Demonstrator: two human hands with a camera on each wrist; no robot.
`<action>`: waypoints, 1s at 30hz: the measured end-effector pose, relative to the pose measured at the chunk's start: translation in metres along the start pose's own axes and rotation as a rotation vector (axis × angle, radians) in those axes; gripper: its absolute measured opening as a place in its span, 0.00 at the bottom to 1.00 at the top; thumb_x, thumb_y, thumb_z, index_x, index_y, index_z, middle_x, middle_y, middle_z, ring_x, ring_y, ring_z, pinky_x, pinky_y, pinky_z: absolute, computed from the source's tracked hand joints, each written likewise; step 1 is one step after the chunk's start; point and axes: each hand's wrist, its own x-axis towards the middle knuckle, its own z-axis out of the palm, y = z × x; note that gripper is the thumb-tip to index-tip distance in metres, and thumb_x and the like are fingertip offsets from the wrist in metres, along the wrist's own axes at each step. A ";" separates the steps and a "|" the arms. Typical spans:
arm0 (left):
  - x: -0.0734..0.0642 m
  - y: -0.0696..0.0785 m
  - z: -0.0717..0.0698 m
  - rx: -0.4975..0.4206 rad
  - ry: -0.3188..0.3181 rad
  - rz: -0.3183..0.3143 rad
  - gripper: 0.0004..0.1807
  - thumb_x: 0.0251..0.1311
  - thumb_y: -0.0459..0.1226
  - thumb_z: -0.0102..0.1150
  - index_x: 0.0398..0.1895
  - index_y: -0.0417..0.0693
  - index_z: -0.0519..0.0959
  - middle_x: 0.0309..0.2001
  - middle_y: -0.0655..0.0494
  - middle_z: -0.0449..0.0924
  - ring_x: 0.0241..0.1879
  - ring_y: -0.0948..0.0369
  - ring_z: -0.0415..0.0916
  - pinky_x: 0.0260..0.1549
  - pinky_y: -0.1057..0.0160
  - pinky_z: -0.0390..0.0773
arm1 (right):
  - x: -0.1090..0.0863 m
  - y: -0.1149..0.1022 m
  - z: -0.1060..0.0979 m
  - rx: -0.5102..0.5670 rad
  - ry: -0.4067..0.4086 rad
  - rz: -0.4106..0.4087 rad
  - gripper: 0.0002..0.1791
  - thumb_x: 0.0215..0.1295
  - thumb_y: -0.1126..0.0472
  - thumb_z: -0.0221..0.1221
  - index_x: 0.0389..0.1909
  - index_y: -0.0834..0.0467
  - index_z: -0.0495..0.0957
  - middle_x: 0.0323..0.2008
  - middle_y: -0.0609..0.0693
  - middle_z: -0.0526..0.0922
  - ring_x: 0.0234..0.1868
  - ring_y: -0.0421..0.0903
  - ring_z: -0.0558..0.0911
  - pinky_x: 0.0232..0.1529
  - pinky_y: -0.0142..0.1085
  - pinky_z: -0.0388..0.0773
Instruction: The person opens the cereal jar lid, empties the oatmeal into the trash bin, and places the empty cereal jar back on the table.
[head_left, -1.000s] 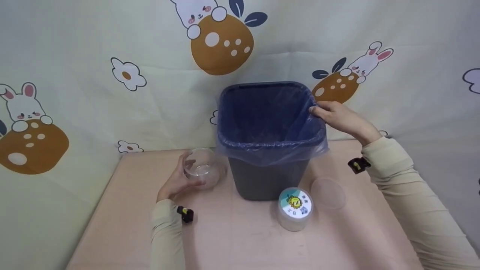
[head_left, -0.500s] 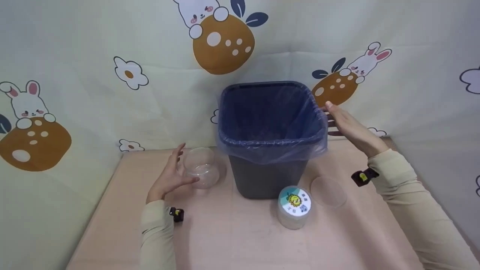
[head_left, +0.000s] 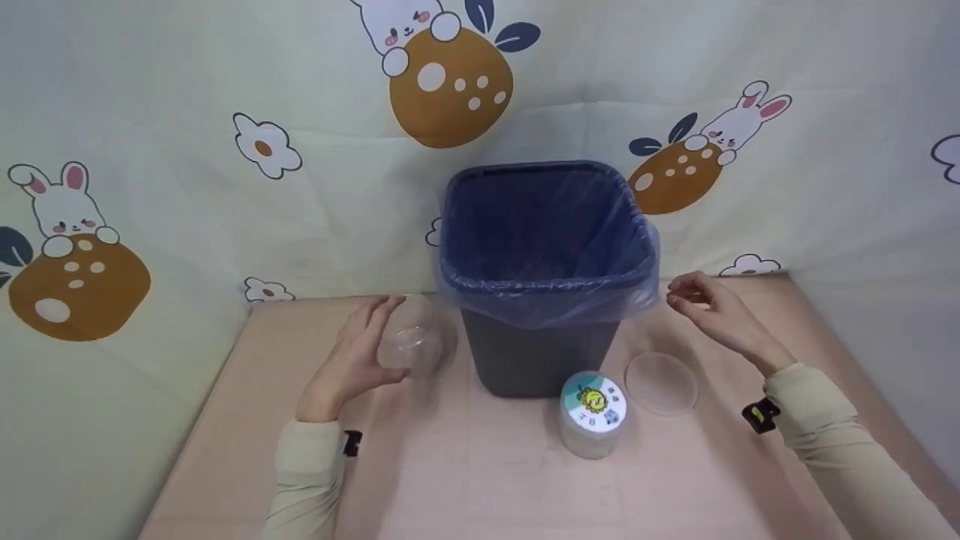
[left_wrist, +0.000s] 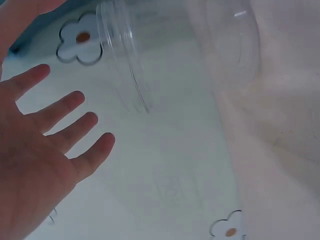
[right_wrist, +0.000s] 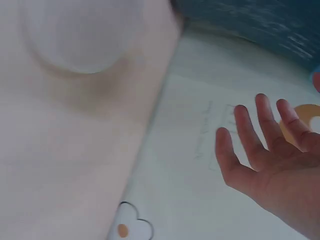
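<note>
My left hand (head_left: 351,364), thumb and fingers spread apart, is beside an uncapped clear plastic jar (head_left: 420,349) on the table. In the left wrist view its straight fingers (left_wrist: 65,107) are apart from the jar's threaded mouth (left_wrist: 129,65). Right of the jar stands a grey bin (head_left: 536,356) with a translucent blue bag (head_left: 555,304) folded over its rim. My right hand (head_left: 724,319), loosely bent and holding nothing, hovers right of the bin. Below it lies a clear round lid (head_left: 661,384). In the right wrist view the right fingers (right_wrist: 245,130) are spread.
A second clear jar (head_left: 592,424), its lid bearing a sunflower label, stands in front of the bin. The pink-covered table (head_left: 517,487) meets a cloth backdrop (head_left: 337,210) printed with rabbits and flowers, close behind the bin.
My left hand has let go of the clear jar, drawn back, then come close to it again. My right hand has left the bin's bagged rim and moved down and right.
</note>
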 end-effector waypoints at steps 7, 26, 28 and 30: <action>-0.003 0.023 0.007 0.152 -0.019 0.207 0.44 0.35 0.36 0.80 0.61 0.38 0.70 0.57 0.39 0.70 0.57 0.43 0.68 0.49 0.41 0.69 | -0.009 0.019 0.013 -0.018 -0.008 -0.067 0.11 0.67 0.67 0.57 0.46 0.67 0.73 0.42 0.57 0.80 0.47 0.51 0.80 0.44 0.29 0.75; 0.005 0.082 0.065 0.252 -0.253 0.393 0.28 0.45 0.42 0.74 0.50 0.43 0.76 0.40 0.49 0.79 0.34 0.55 0.78 0.30 0.59 0.78 | -0.028 0.014 0.049 0.017 -0.158 -0.186 0.11 0.63 0.72 0.57 0.46 0.68 0.75 0.43 0.61 0.79 0.46 0.58 0.80 0.43 0.45 0.78; 0.006 0.089 0.071 0.258 -0.273 0.389 0.28 0.45 0.42 0.74 0.50 0.42 0.75 0.38 0.49 0.79 0.33 0.55 0.78 0.31 0.59 0.78 | -0.029 0.013 0.050 0.003 -0.164 -0.192 0.11 0.63 0.71 0.57 0.46 0.67 0.75 0.43 0.62 0.79 0.45 0.57 0.80 0.43 0.47 0.78; 0.009 0.097 0.078 0.265 -0.294 0.383 0.29 0.46 0.43 0.73 0.51 0.41 0.76 0.38 0.49 0.80 0.34 0.55 0.78 0.32 0.59 0.78 | -0.030 0.013 0.051 -0.008 -0.164 -0.197 0.11 0.63 0.71 0.57 0.46 0.67 0.75 0.43 0.63 0.79 0.45 0.57 0.80 0.42 0.48 0.78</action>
